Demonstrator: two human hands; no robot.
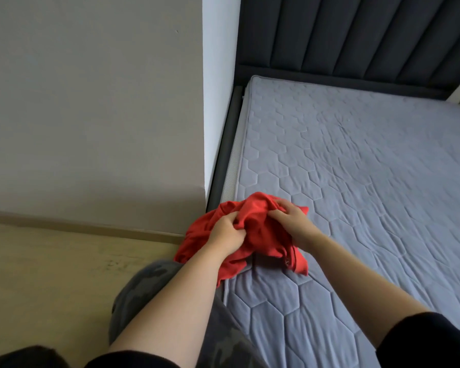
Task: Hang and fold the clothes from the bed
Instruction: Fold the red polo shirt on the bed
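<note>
Red garment (252, 232) lay bunched on mattress (356, 181) edge, 7 o'clock of bed. Left hand (225, 235) and right hand (290, 217) both gripped bunched cloth, fingers curled in. Judgement: find shoulder seams, shake flat before folding. Headboard (356, 35) at 12 o'clock.

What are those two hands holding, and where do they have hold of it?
Both hold one crumpled red garment at the mattress edge: the left hand grips its bunched middle, the right hand its upper folds. Which part cannot be told.
</note>
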